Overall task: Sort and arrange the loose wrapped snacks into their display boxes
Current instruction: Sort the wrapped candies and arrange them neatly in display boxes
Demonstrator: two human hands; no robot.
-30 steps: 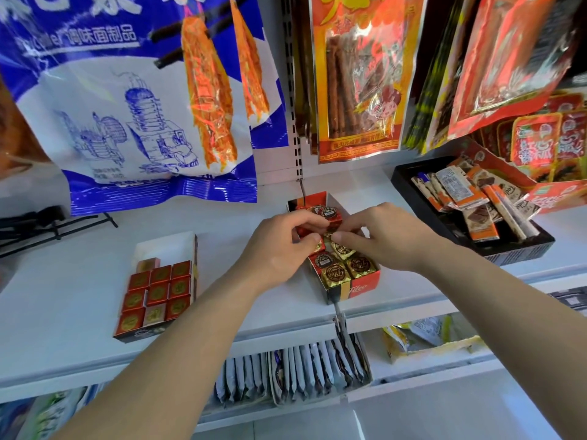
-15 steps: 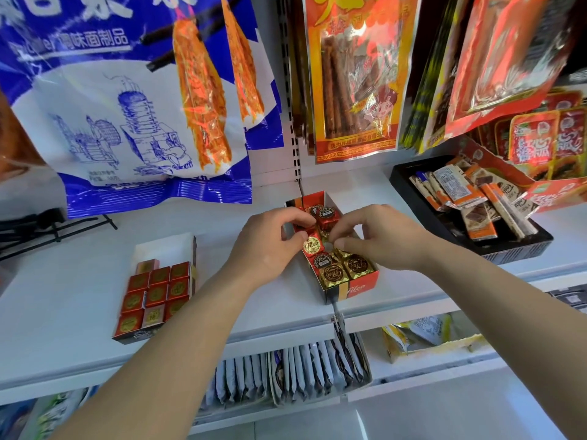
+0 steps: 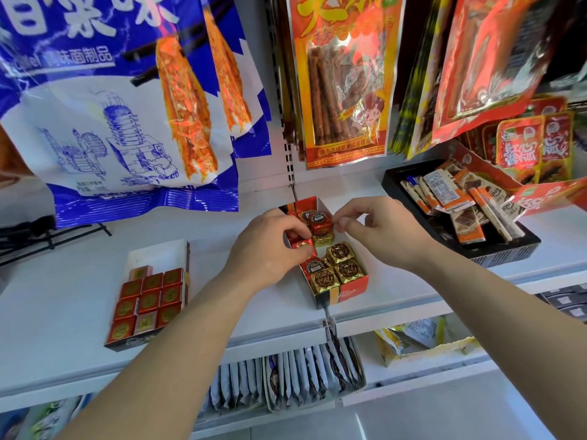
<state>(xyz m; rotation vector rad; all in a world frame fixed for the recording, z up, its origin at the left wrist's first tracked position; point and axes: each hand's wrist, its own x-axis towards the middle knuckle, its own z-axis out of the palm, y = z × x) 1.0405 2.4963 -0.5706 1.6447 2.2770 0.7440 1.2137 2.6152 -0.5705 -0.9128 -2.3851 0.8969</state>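
White shop shelf [image 3: 79, 281], both hands in the centre chocolate box [image 3: 336, 290].
Left hand [image 3: 270, 249] pinches a red wrapped chocolate [image 3: 301, 244]; right hand [image 3: 378, 230] hovers, fingers curled around nothing. Seat it flat, label up.

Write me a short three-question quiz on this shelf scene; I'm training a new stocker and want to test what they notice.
1. True or false: both hands are working over the black tray of bar snacks.
2. Which hand grips a red-wrapped cube at the middle display box? A) left B) right C) neither
3. Fill in: the cubes at the box's near end are mostly wrapped in ____ foil.

Key
1. False. The left hand and right hand are both at the middle display box; the black tray sits untouched to the right.
2. A. The left hand's fingers close on the red-wrapped cube.
3. Gold: three gold-wrapped cubes beside one red.
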